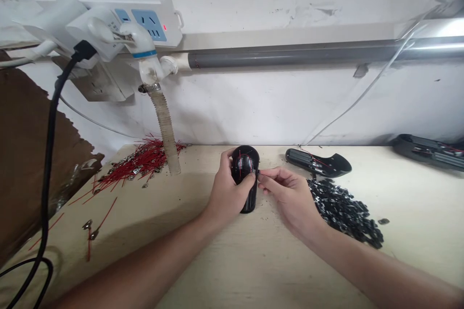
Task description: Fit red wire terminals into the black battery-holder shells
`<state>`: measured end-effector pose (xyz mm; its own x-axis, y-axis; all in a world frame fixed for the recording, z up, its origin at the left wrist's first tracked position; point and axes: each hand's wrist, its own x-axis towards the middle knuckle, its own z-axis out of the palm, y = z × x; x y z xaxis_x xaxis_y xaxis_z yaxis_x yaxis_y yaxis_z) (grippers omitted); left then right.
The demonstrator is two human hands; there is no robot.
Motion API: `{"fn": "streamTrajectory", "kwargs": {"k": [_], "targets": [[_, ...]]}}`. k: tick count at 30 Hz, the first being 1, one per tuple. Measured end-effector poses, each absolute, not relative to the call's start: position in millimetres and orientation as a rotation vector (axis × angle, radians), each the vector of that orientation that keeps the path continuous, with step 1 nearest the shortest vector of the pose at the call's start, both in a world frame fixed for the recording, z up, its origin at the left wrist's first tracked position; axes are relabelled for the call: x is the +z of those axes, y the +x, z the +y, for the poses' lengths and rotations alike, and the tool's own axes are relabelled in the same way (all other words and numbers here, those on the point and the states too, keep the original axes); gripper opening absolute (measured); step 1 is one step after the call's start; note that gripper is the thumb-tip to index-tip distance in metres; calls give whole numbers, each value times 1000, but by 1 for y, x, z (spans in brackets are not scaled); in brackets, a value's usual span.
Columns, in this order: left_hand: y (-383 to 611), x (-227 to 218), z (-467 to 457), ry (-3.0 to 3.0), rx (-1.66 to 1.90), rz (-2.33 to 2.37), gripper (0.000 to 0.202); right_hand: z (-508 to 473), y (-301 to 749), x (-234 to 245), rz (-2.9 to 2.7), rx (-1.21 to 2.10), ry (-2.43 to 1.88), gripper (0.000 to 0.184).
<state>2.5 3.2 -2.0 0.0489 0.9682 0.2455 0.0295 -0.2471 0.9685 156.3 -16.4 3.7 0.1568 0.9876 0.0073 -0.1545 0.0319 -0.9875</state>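
My left hand [227, 195] is wrapped round a black plastic housing [246, 164] that stands on the pale wooden bench [253, 260]; thin red wire runs across the housing's open face. My right hand [290, 198] is beside it on the right, thumb and forefinger pinched against the housing's right edge on a tiny black part that is too small to name. A pile of small black plastic pieces [344, 212] lies just right of my right hand.
A heap of red wires with metal terminals [139, 160] lies at the back left, a ribbed hose [166, 128] hanging into it. Another black housing [319, 163] and a further one [429, 151] lie at the back right. A power strip [145, 21], black cable [49, 154] and grey pipe [308, 55] line the wall.
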Motion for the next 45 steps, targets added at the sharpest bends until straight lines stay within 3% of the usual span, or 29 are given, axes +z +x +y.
{"fn": "streamTrajectory", "kwargs": {"k": [45], "targets": [[0,1,3,1354,1306,1039,47,-17,156,8,-958,1229,-1094,32]]}}
